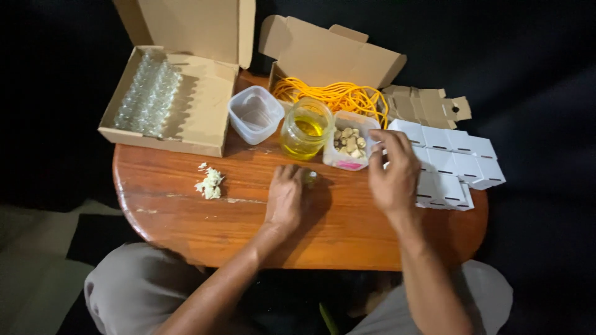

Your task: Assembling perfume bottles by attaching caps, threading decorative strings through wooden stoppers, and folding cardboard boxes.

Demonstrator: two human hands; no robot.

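Reaching from the head view, the right hand (pixel 392 177) pinches at the cork tub (pixel 349 147); the left hand (pixel 285 197) clamps a small vial (pixel 310 178) on the table (pixel 186 211). An elbow nudge could tip the oil jar (pixel 305 129) just beside.

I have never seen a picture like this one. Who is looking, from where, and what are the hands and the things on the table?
The single picture comes from a camera worn on a person's head, looking down at their own bare hands above a round wooden table. The left hand rests on the table over a small glass vial. The right hand reaches toward a small tub of corks; whether it holds anything is unclear. Nearby are a jar of yellow liquid, an empty plastic tub, a cardboard box of glass vials, yellow cord and small white boxes.
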